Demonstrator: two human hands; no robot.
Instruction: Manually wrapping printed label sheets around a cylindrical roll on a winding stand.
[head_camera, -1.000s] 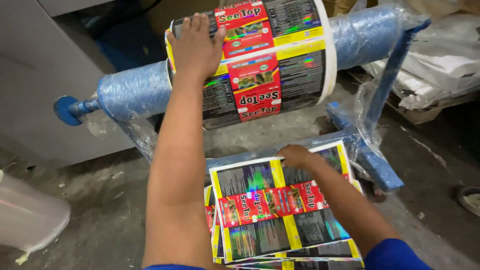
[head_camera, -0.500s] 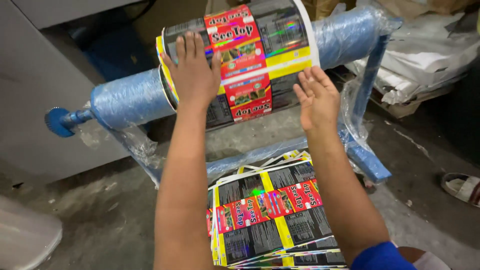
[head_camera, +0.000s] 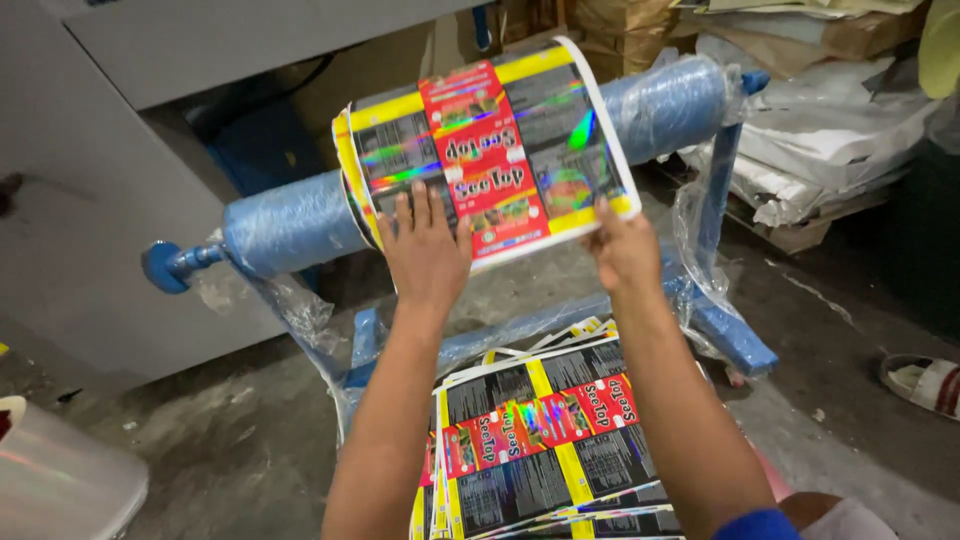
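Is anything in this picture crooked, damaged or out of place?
The stack of printed sheets below the hands is fanned and skewed, its edges not aligned. Loose plastic wrap hangs torn from the blue roller. The sheet that both hands pull looks undamaged.

A glossy printed label sheet with yellow borders, dark holographic panels and a red centre strip (head_camera: 490, 150) curved over the blue plastic-wrapped roller (head_camera: 290, 225). Below it lay a fanned stack of matching yellow, black and red label sheets (head_camera: 545, 440).
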